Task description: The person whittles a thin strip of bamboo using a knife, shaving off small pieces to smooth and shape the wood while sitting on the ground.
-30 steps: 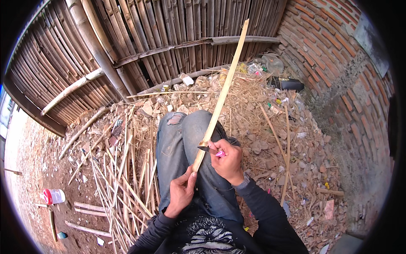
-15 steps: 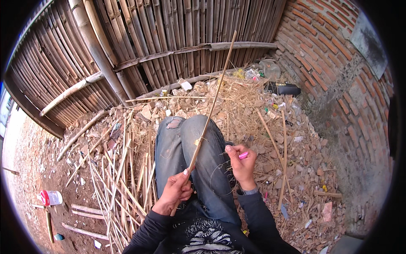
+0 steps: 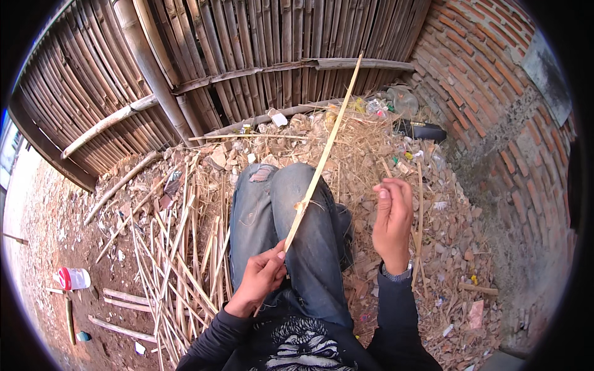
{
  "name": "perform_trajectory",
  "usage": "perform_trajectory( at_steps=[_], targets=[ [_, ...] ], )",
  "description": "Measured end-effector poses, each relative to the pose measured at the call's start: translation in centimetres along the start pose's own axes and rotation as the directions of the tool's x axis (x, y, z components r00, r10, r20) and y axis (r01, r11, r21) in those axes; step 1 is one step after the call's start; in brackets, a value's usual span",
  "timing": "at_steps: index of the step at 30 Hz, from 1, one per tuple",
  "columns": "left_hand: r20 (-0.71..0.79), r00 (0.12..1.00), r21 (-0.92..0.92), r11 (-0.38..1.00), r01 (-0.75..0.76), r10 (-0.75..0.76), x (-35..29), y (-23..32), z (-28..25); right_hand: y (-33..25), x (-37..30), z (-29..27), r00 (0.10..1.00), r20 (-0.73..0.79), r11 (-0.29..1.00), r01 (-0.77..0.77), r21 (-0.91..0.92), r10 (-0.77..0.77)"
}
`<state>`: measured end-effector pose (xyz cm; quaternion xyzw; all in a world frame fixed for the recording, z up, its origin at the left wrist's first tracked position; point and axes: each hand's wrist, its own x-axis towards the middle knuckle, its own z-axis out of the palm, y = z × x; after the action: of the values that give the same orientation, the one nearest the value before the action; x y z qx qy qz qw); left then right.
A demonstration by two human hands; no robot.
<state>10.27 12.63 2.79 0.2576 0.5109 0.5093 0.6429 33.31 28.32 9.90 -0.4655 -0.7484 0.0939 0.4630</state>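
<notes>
My left hand (image 3: 262,275) is closed around the lower end of a long bamboo strip (image 3: 329,151). The strip slants up and away across my right knee, its pale face showing, with a rough node about a third of the way up. To the right of the strip and apart from it, my right hand (image 3: 394,222) is raised with its fingers curled toward the thumb. Whatever it holds, if anything, is hidden. My jeans (image 3: 306,244) lie under the strip.
Several cut bamboo strips (image 3: 179,266) lie in a pile at my left, with a red-and-white plastic tub (image 3: 74,279) farther left. Ahead stands a bamboo fence (image 3: 260,37); a brick wall (image 3: 489,80) rises at the right. Rubble and a black case (image 3: 422,131) lie before them.
My right hand has moved up and to the right, opening a gap from the strip. The pink object in it no longer shows. The strip now turns its paler face up.
</notes>
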Motion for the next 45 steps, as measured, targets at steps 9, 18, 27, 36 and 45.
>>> perform_trajectory(
  at_steps=[9, 18, 27, 36, 45],
  targets=[
    [0.129, 0.987, -0.212, 0.970, 0.119, -0.093, -0.6, 1.0, 0.1, -1.4, -3.4, 5.4, 0.907, 0.404, 0.988, 0.149, -0.044, -0.119],
    [0.197, 0.968, -0.372, 0.901, 0.222, -0.157, -0.9, 1.5, -0.1, -0.9, -3.1, 6.2, 0.885, 0.458, 0.984, 0.150, -0.099, -0.089],
    [0.091, 0.996, -0.192, 0.980, 0.043, -0.026, -0.8, -0.2, 1.4, -0.1, -3.1, 7.3, 0.884, 0.449, 0.962, 0.221, -0.161, -0.128],
    [-0.085, 0.981, 0.046, 0.984, -0.173, 0.177, 0.1, -2.6, 3.1, 3.5, -1.0, 7.9, 0.891, 0.428, 0.988, 0.118, 0.102, -0.151],
    [-0.056, 0.904, 0.484, 0.804, -0.346, 0.423, 0.6, -3.0, -0.7, 4.3, 2.9, 8.3, 0.930, 0.352, 0.913, -0.231, 0.337, 0.106]
  ],
)
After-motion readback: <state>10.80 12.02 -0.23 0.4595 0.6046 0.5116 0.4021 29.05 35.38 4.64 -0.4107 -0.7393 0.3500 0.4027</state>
